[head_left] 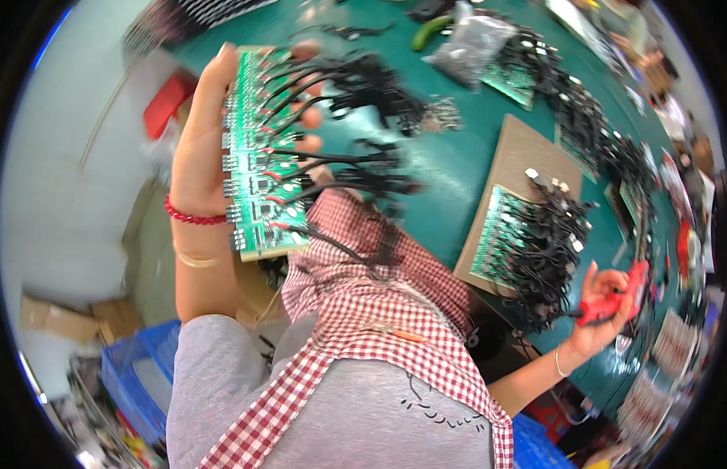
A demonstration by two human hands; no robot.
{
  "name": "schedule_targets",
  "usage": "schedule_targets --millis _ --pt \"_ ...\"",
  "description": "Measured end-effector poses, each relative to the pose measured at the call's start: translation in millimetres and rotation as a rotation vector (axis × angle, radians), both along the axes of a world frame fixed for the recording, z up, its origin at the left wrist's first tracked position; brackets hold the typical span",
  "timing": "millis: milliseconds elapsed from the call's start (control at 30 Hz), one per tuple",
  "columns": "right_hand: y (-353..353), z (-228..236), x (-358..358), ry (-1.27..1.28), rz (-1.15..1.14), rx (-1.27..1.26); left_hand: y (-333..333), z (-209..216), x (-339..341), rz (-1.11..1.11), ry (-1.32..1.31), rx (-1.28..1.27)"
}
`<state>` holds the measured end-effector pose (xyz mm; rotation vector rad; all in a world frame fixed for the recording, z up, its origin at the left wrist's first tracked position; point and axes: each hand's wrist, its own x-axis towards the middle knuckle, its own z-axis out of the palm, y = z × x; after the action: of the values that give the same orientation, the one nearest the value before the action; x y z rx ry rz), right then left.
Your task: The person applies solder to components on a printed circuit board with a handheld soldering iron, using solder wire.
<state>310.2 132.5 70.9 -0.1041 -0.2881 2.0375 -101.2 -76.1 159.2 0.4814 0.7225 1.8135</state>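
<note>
My left hand (205, 133) is raised at the left and grips a long green circuit board panel (262, 180) by its edges, thumb on the near side and fingertips showing behind it. Several black cables (352, 86) are attached along the panel and hang off to its right, blurred by motion. At the far right, my right hand (606, 316) is closed around a red hand tool (594, 311). A black end or cord shows at its left. Whether it is a glue gun or another tool I cannot make out.
A brown board (520, 156) on the green table (426, 164) carries another cabled circuit panel (496, 234). More cabled panels (578, 117) line the right side. A plastic bag (471, 47) and a green curved object (431, 33) lie at the back. A blue crate (141, 375) stands lower left.
</note>
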Motion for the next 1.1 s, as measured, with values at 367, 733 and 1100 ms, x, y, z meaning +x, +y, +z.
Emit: schedule_targets --millis 367,733,1100 --pt "-7.1 -1.5 -14.6 -0.139 0.022 0.046 -232.9 -330.6 -72.1 0.771 -0.307 -0.549" --pt "-21.1 6.8 -31.0 -0.212 0.001 -0.038 -351.6 -489.9 -36.3 0.801 -0.370 -1.523" --pt "-29.6 -8.3 -40.6 -0.202 -0.105 -0.068 99.9 -107.0 106.0 0.050 1.729 0.077"
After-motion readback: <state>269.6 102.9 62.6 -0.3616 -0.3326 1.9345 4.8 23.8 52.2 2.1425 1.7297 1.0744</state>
